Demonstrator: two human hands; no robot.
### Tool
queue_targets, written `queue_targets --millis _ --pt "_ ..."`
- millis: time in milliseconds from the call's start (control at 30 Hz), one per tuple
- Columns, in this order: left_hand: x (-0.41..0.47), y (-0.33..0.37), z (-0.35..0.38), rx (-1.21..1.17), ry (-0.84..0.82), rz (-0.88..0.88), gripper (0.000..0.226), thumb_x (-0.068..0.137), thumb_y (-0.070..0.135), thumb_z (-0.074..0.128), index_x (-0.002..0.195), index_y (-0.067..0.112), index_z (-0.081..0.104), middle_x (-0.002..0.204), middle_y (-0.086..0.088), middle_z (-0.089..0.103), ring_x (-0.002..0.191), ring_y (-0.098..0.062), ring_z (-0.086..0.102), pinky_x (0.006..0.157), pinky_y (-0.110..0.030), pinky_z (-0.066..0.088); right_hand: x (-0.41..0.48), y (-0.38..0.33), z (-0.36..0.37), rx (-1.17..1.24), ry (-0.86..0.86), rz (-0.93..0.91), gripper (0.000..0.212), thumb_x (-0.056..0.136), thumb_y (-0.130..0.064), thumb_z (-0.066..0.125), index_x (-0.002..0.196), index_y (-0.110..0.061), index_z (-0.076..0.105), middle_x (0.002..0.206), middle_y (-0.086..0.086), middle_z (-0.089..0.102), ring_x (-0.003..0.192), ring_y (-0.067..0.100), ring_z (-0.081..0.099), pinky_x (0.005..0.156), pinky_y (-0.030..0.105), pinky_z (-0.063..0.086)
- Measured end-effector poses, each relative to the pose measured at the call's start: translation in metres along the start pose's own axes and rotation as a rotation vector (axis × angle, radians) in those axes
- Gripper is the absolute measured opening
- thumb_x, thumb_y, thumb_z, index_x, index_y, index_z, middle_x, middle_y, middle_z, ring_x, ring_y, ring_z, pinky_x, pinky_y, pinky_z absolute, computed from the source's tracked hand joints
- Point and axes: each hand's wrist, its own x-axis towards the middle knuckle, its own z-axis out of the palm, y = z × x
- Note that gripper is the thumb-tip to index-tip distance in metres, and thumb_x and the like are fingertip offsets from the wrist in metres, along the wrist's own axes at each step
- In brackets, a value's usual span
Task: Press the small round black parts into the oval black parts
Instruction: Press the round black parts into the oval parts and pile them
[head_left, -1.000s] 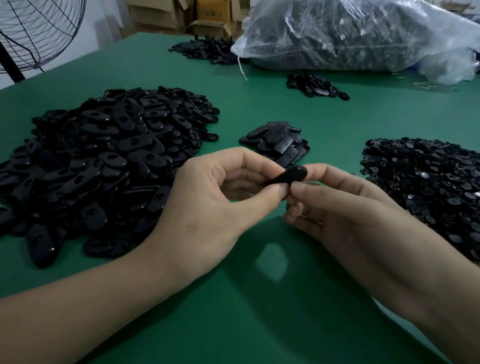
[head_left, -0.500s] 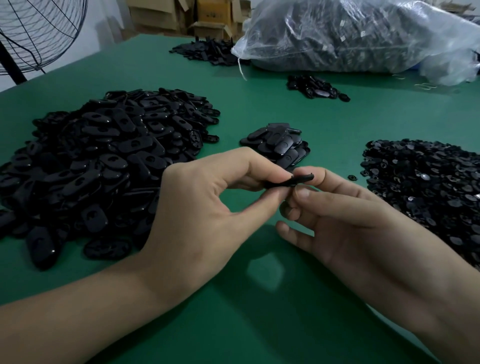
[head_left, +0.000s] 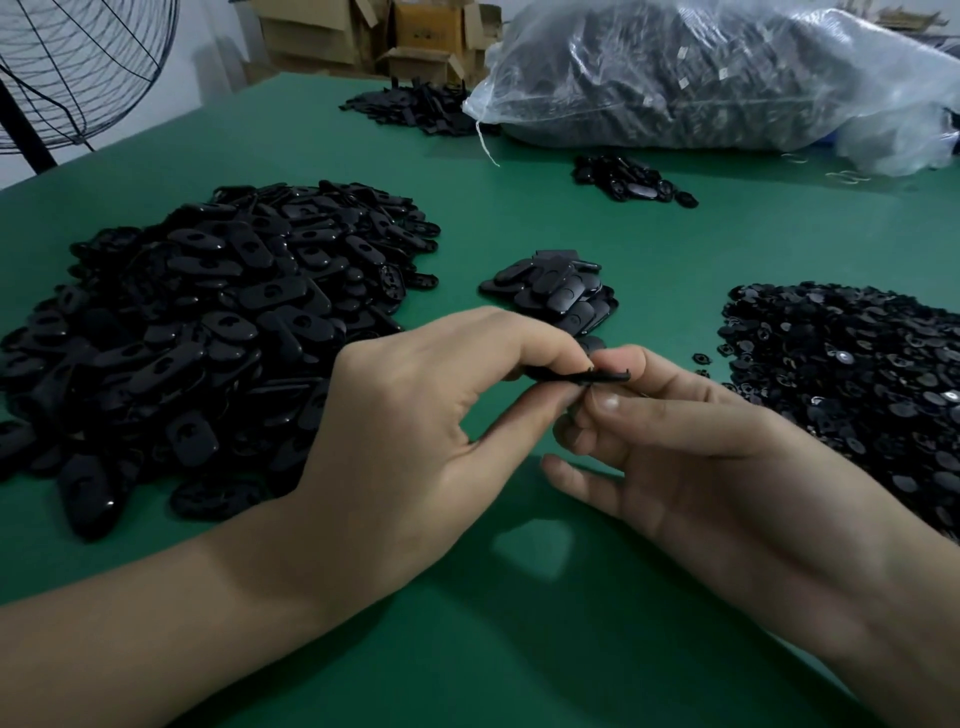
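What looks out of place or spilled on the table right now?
Only strays: two small round parts lie loose on the green table, just off the left edge of the round-parts pile. The left hand and right hand pinch one oval part edge-on; nothing looks damaged.

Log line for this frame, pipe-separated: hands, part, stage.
left hand: pinches oval part | right hand: pinches same part | part: edge-on, off table | seating: cannot tell | stage: likely pressing
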Motion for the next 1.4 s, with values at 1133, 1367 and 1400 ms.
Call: queue_targets --millis 1133,1367,1400 --pt "0.001 -0.015 0.008 -0.058 0.008 -0.138 0.013 0.086 0.007 0.082 0.098 0.012 0.080 0.094 0.012 0.077 0.089 0.005 0.072 0.086 -0.012 0.054 0.004 0.011 0.014 -0.107 0.168 -0.211 0.016 0.075 -0.012 0.073 0.088 -0.017 0.066 0.081 0.001 0.064 0.070 0.015 0.059 0.073 0.027 0.053" --pt "0.001 -0.014 0.008 -0.089 0.023 -0.148 0.014 0.087 0.008 0.082 0.100 0.012 0.080 0.097 0.011 0.077 0.090 0.006 0.072 0.085 -0.013 0.055 0.004 0.010 0.015 -0.088 0.162 -0.208 0.017 0.073 -0.013 0.073 0.089 -0.018 0.070 0.080 0.000 0.063 0.070 0.014 0.059 0.072 0.026 0.052" --pt "0.001 -0.014 0.008 -0.092 0.025 -0.152 0.014 0.087 0.008 0.082 0.100 0.012 0.080 0.097 0.011 0.077 0.090 0.006 0.073 0.085 -0.013 0.056 0.004 0.010 0.015 -0.089 0.160 -0.209 0.016 0.073 -0.013 0.073 0.089 -0.019 0.070 0.079 -0.001 0.063 0.070 0.013 0.059 0.072 0.026 0.052"
